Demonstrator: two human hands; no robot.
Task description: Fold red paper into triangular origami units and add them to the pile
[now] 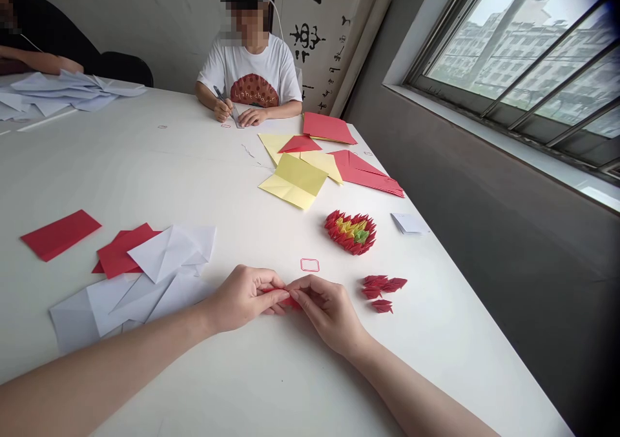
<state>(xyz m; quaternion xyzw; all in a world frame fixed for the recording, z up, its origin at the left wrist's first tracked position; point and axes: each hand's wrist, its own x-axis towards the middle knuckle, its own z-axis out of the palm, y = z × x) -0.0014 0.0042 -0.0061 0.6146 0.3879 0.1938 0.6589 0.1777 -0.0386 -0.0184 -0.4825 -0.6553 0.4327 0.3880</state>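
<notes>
My left hand [245,297] and my right hand [327,311] meet low over the white table [203,172], both pinching one small folded red paper piece [289,300] between fingertips. Just beyond them lies a small red square outline [310,264] on the table. To the right sit a few loose red folded units [382,288], and farther back a round red, yellow and green modular paper piece [351,231].
White sheets [145,275] and red sheets [61,233] lie left of my hands. Yellow papers [295,179] and red papers [368,172] lie farther back. A person [249,75] across the table writes with a pen. Another person's arm [39,59] rests by white sheets. Table edge runs right.
</notes>
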